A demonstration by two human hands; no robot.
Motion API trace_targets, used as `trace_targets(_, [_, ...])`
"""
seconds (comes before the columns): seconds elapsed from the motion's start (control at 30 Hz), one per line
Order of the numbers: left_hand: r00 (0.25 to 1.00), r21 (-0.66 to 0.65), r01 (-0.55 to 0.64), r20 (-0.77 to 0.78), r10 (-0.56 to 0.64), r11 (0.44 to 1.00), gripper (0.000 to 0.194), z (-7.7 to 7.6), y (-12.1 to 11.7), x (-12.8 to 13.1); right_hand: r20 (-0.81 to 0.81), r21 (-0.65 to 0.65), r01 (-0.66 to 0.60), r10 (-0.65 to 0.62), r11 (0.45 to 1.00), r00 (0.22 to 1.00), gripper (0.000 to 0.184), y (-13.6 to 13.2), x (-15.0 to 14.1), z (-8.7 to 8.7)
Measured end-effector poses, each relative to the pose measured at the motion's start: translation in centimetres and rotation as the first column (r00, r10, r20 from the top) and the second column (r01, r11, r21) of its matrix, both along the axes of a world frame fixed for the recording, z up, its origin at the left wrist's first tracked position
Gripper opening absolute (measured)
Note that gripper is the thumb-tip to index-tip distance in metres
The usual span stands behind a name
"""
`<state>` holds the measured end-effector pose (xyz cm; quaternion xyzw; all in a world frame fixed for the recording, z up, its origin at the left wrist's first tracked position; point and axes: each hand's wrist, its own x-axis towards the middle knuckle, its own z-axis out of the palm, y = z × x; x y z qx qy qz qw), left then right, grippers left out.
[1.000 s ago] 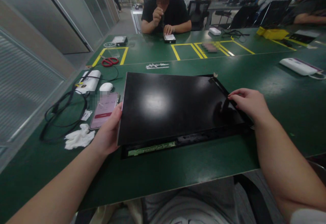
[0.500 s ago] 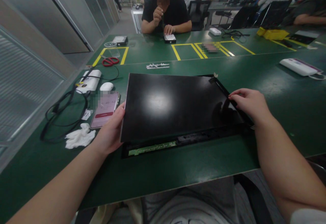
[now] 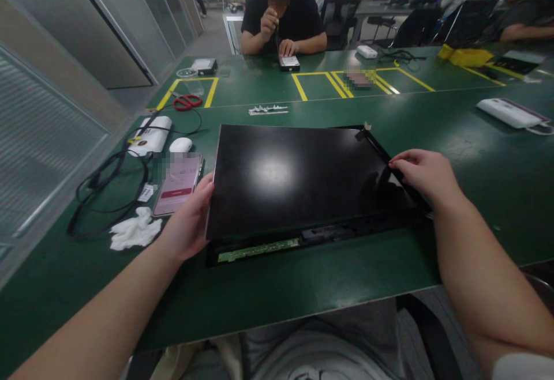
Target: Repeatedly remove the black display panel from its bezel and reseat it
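A glossy black LCD panel [image 3: 298, 195] is tilted, its left side raised above a black frame [image 3: 346, 231]. A green circuit board strip [image 3: 259, 249] shows along the frame's near edge. My left hand [image 3: 190, 218] grips the panel's left edge, thumb on the front face and the other fingers hidden behind. At the right edge, where panel and frame lie close together, the thumb and forefinger of my right hand [image 3: 422, 175] are pinched. A small pale tab [image 3: 367, 127] sticks up at the frame's far right corner.
Left of the panel lie a phone [image 3: 179, 187], a white mouse [image 3: 180, 145], a crumpled white tissue [image 3: 136, 230], black cables [image 3: 110, 207], a white power bank [image 3: 151, 136] and red-handled scissors [image 3: 187, 102]. Across the table a person [image 3: 283, 22] handles a hard drive [image 3: 289, 63].
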<state>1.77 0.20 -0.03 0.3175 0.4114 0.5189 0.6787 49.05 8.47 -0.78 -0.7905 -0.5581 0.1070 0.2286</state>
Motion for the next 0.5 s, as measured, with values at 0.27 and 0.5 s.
trace_targets(0.27, [0.992,-0.015,0.025,-0.127,-0.027,1.0,0.081,0.7,-0.5,0.5,-0.039,-0.074,0.086,-0.089,0.994,0.995,0.031,-0.3,-0.5,0.7])
trace_targets(0.5, [0.991,-0.034,-0.026,-0.129,0.022,0.999,0.078,0.5,-0.2,0.3,-0.044,-0.037,0.068,-0.069,0.997,0.997,0.026,-0.4,-1.0,1.1])
